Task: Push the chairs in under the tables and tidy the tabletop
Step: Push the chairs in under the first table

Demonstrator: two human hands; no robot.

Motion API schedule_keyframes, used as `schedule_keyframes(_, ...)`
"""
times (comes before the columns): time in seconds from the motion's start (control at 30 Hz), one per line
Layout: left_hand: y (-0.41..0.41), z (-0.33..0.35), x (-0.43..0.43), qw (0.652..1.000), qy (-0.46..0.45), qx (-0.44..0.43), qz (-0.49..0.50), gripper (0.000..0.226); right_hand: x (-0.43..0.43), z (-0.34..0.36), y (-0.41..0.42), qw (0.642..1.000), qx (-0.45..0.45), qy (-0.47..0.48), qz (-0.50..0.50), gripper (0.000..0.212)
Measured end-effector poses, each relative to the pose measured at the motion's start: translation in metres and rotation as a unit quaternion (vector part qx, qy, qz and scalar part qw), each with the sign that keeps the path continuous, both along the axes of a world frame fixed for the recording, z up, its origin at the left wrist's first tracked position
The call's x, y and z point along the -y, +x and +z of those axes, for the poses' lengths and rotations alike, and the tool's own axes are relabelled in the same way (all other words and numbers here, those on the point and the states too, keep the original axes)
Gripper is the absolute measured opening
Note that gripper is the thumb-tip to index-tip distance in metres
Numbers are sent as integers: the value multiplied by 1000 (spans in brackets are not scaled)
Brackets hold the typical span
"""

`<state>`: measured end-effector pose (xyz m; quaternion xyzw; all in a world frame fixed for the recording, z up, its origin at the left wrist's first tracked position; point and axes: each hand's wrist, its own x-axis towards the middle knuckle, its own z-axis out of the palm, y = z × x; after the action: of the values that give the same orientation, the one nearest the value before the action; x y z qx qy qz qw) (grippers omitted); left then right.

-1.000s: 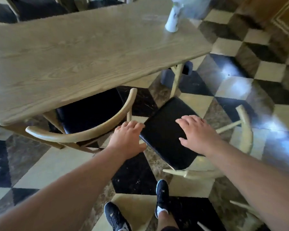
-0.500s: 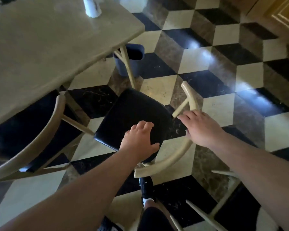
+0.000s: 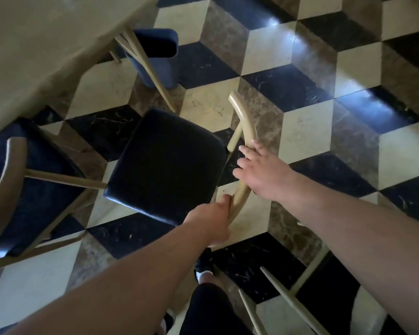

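A chair with a black padded seat [image 3: 166,165] and a curved pale wooden backrest [image 3: 243,122] stands clear of the wooden table [image 3: 41,39], turned at an angle. My left hand [image 3: 212,221] grips the lower end of the backrest rail, fingers curled round it. My right hand [image 3: 259,172] lies over the rail higher up, its fingers wrapping onto it. A second chair with a black seat [image 3: 29,187] sits partly under the table at the left.
A dark blue bin [image 3: 157,56] stands on the floor behind a slanted table leg [image 3: 145,66]. Pale legs of another chair [image 3: 286,303] rise at the bottom right. My shoe [image 3: 203,264] is just behind the chair. The floor is glossy checkered tile.
My view has swung right and down, so the table has slid to the upper left. Both hands went from the seat to the backrest rail and now hold it.
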<state>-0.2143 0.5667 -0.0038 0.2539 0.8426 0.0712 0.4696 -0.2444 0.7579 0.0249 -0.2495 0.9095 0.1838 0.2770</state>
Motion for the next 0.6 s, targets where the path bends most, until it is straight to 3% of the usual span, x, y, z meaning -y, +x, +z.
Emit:
schedule_keyframes(0.17, -9, 6, 10, 1000, 4, -8, 4, 78, 5, 0, -14, 999, -14, -7, 35, 27)
schedule_keyframes(0.37, -31, 12, 42, 999, 13, -27, 27, 78, 26, -3, -35, 999, -11, -31, 34, 22)
schedule_keyframes(0.6, -63, 13, 105, 997, -16, -68, 42, 46, 75, -3, -72, 999, -14, -20, 29, 19)
